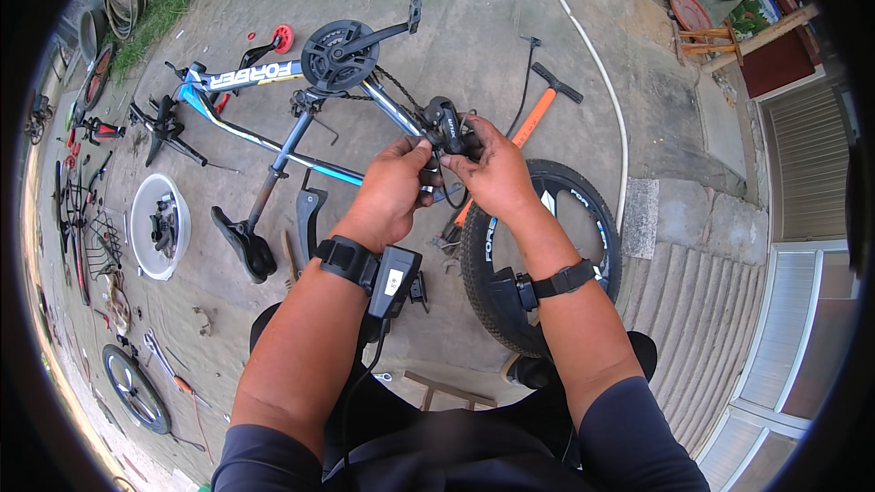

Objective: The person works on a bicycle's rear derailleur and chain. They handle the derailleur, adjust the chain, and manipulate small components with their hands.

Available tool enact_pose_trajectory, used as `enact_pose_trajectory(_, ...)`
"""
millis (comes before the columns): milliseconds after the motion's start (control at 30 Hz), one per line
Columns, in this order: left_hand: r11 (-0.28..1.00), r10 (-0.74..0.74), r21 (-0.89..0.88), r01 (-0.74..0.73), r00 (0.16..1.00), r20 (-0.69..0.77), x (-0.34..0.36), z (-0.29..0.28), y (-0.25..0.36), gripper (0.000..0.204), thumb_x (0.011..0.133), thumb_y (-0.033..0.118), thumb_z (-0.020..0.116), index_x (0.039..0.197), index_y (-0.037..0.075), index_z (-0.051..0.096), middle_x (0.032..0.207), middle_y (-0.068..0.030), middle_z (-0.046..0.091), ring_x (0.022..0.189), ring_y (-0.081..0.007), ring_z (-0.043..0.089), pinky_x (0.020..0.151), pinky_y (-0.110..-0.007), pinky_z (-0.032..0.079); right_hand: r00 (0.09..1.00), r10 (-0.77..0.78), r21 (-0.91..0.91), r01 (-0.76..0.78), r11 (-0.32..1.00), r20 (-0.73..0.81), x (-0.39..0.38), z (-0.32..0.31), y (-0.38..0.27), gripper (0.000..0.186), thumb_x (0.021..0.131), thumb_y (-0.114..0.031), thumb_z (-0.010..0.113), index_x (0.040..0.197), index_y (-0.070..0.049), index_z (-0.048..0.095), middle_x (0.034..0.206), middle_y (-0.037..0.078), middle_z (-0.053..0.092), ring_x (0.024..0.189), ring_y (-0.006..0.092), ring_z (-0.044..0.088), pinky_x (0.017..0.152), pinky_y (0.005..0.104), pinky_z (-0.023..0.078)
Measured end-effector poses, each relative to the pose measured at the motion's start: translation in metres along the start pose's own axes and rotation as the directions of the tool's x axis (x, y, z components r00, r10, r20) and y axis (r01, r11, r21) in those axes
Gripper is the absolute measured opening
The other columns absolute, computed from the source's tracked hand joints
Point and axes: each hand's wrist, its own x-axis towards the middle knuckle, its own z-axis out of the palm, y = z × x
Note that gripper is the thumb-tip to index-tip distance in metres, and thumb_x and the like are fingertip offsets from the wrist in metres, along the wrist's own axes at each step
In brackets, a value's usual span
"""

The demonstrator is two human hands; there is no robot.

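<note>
A blue and black bicycle frame lies on its side before me, with the crankset at its top. My left hand is closed around the rear end of the frame, just below a black rear derailleur. My right hand pinches at the derailleur with thumb and fingers. The chain runs from the crankset down toward the derailleur. What exactly my fingertips grip is partly hidden. A bicycle wheel with a tyre lies under my right forearm.
An orange floor pump lies beside the frame and a white hose runs along the right. At left are a white basin of parts, scattered bike parts, tools and another wheel. A step borders the right.
</note>
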Motion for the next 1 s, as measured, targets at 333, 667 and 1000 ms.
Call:
enact_pose_trajectory(333,0.994,0.096,0.065,-0.093,0.994,-0.05,0.0029,0.0046,-0.0049,0.025,0.104,0.017,0.057,0.125,0.002,0.057,0.097,-0.0018,0.064,0.078,-0.009,0.06,0.06,-0.026,0.045,0.998,0.027,0.135,-0.035,0.99,0.058,0.0014,-0.0026,0.0087,0.064,0.085,-0.008,0.08,0.139,0.008,0.049,0.124,0.019,0.068,0.111,0.0212,0.067,0.096,0.0313,0.051)
enact_pose_trajectory(667,0.995,0.07,0.072,-0.067,0.997,-0.037,0.0016,0.0049,-0.0034,0.024,0.105,0.019,0.056,0.124,0.004,0.056,0.094,-0.0002,0.065,0.077,-0.0083,0.06,0.061,-0.025,0.044,0.998,0.035,0.13,-0.041,0.991,0.045,-0.0013,-0.0044,0.0016,0.064,0.085,-0.007,0.08,0.139,0.008,0.049,0.121,0.017,0.068,0.108,0.0211,0.067,0.094,0.0314,0.052)
enact_pose_trajectory(1000,0.996,0.039,0.078,-0.037,0.999,-0.024,0.0021,0.0044,-0.0021,0.023,0.108,0.025,0.053,0.119,0.006,0.057,0.092,0.0008,0.065,0.073,-0.0075,0.059,0.061,-0.024,0.044,0.999,0.007,0.137,-0.013,0.99,0.045,-0.0005,-0.003,0.005,0.061,0.085,-0.005,0.079,0.137,0.006,0.05,0.115,0.016,0.069,0.105,0.02,0.068,0.093,0.031,0.052)
